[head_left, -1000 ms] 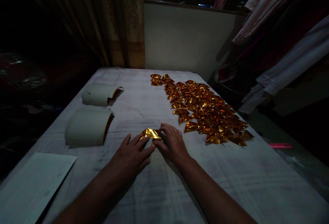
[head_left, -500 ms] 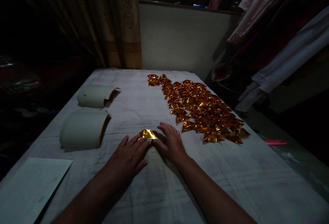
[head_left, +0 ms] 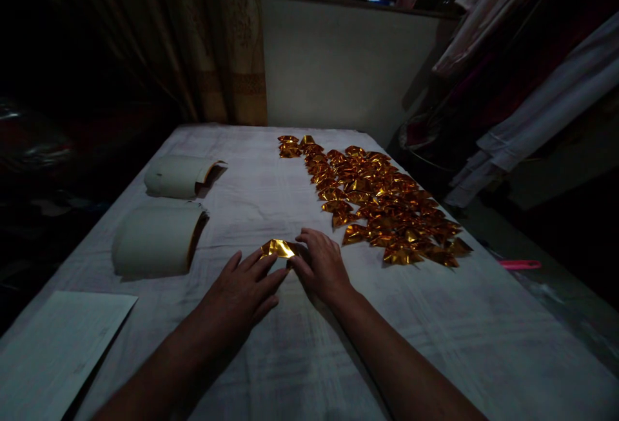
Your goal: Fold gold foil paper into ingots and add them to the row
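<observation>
A small folded piece of gold foil paper (head_left: 277, 248) lies on the white cloth-covered table (head_left: 435, 318). My left hand (head_left: 244, 289) rests flat beside it, fingers stretched out with the tips pressing on the foil's near left edge. My right hand (head_left: 322, 266) lies on the table at the foil's right side, fingers curled and pressing its right edge. A large spread of several finished folded gold foil pieces (head_left: 382, 205) covers the table to the right and beyond my hands.
Two curled stacks of pale paper sit at the left, one nearer (head_left: 157, 239) and one farther (head_left: 181, 176). A flat white sheet (head_left: 58, 343) lies at the near left corner. A curtain (head_left: 213, 40) hangs behind; clothes (head_left: 532, 92) hang at right.
The gold foil piece looks a little smaller and more folded than a second ago. Both hands stay on it, shifted only slightly.
</observation>
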The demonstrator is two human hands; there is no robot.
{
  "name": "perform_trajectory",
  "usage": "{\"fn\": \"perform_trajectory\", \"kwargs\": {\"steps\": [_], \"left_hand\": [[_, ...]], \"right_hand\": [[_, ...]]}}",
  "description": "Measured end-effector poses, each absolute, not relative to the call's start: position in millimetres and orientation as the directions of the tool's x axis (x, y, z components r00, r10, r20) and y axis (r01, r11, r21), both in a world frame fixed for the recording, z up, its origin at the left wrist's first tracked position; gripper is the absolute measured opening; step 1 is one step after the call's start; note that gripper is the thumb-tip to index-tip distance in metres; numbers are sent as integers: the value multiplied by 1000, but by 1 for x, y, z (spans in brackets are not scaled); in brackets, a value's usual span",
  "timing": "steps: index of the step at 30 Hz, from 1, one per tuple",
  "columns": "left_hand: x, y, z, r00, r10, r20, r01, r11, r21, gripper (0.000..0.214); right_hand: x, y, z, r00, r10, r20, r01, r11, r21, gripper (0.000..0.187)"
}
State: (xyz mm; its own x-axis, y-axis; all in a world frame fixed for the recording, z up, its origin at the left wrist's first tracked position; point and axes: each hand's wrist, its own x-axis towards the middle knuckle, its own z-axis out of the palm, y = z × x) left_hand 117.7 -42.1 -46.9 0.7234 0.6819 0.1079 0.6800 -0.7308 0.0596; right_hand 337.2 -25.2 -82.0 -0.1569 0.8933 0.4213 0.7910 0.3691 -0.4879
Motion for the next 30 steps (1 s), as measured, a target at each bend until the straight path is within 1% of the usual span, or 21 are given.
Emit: {"fn": "perform_trajectory", "kwargs": {"steps": [4, 10, 16, 20, 23, 26, 30], "left_hand": [[118, -43, -48, 701, 708, 87, 704, -706, 79, 41], [118, -42, -53, 694, 715, 83, 712, -699, 72, 53], [116, -42, -48, 719, 692, 61, 691, -722, 40, 44], [119, -44, -51, 708, 700, 97, 700, -713, 33, 43], [121, -45, -54, 692, 713, 116, 715, -699, 27, 45], [122, -44, -53, 700, 708, 92, 709, -704, 31, 50], [122, -45, -51, 702, 710, 64, 709, -704, 30, 48]], "right_hand": [[336, -26, -82, -170, 888, 427, 801, 377, -465, 29], [336, -26, -81, -173, 893, 415, 805, 371, -463, 26], [335, -27, -77, -165, 909, 382, 809, 347, -475, 28], [335, -27, -75, -178, 915, 362, 805, 347, -482, 31], [334, -27, -74, -178, 920, 350, 810, 339, -478, 33], [334, -28, -74, -175, 922, 346, 818, 332, -470, 30], [334, -27, -75, -183, 916, 358, 817, 344, -463, 30]]}}
